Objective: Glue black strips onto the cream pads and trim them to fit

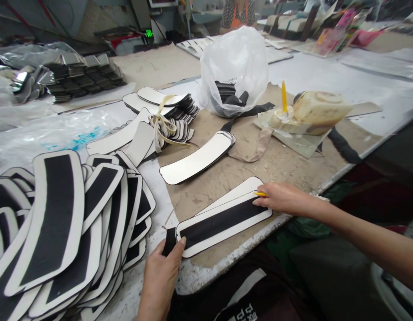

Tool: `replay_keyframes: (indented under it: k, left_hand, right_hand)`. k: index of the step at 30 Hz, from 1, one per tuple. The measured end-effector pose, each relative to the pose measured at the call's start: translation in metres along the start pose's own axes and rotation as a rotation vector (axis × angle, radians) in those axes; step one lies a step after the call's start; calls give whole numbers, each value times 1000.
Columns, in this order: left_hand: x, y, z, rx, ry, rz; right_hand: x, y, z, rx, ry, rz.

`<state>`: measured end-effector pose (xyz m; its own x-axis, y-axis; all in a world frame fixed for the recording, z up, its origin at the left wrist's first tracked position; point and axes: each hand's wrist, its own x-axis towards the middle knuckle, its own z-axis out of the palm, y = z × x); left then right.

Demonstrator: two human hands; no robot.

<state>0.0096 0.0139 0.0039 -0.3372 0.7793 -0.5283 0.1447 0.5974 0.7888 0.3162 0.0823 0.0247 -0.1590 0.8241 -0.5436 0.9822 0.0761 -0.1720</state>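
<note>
A long white panel (226,237) with rounded corners lies near the table's front edge, a black strip (220,221) along its middle. At its left end my left hand (164,267) is closed, thumb on the panel's corner, with a piece of black strip (170,240) between thumb and fingers. My right hand (280,199) is closed around a thin yellow stick (260,194), its fingertips touching the panel's right end. Most of the stick is hidden in the hand. Another white panel (233,192) shows from under the first. Just beyond lies a small stack of curved white panels (200,158).
A large pile of white panels with black strips (57,214) spreads at left. Behind are tied panels (163,100), a plastic bag (235,62) with black pieces and a stained plastic container (322,111) beside an upright yellow stick (284,96).
</note>
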Motion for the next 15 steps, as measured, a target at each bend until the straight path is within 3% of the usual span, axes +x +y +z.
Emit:
replay_keyframes:
  k: [15]
  left_hand:
    - [-1, -2, -1, 77, -54, -12]
  right_hand:
    - [3, 2, 0, -13, -27, -16]
